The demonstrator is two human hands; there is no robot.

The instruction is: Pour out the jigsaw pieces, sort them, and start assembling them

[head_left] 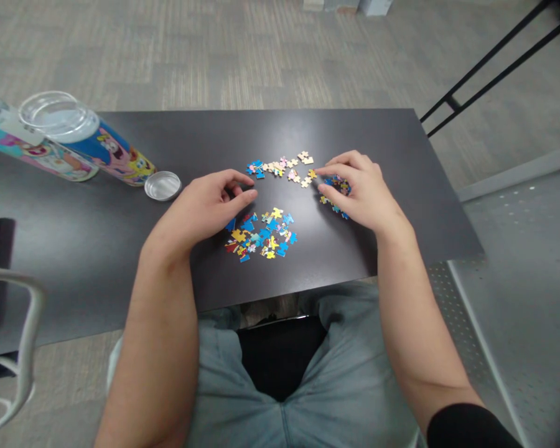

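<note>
Left hand (pixel 210 202) palm-down, fingers curled, grip narrowly parted, beside loose puzzle pieces (pixel 262 235) on desk (pixel 205 140). Right hand (pixel 361 190) arched over another pile (pixel 340 185), grip apart, index fingertip at yellow piece (pixel 312 174). Blue can (pixel 124 155) shows SpongeBob art; lettering unreadable.

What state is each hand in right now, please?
Left hand: open, loosely curled, nothing visible in it.
Right hand: open, beside a yellow piece; contact unclear.
</note>
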